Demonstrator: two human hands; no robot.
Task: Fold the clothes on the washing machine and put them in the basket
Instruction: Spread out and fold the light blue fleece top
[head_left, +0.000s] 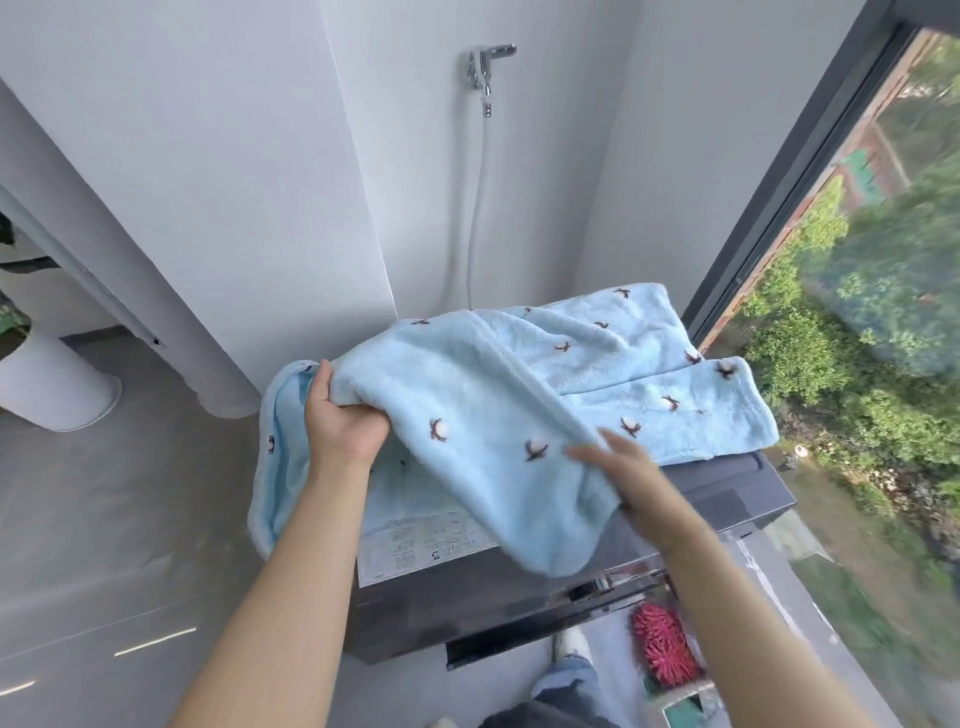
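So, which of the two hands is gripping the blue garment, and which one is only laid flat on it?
The left hand grips a bunched fold of the blue garment. The right hand lies on it with straight fingers, near the washing machine front.

A light blue fleece garment (498, 415) w/ small brown-and-white embroidered motifs lies spread over the top of a dark grey washing machine (737, 488). It's rumpled, only partly folded: one broad panel is turned over diagonally across the middle, its rounded end hanging past the machine's front edge. A sleeve-like strip lies flat at the far right, reaching past the machine's right edge. On the left, the fabric is bunched & lifted, a loop of it drooping down off the machine's left side. The machine stands in a corner; a white printed label shows on its top near the front. No basket can be made out.
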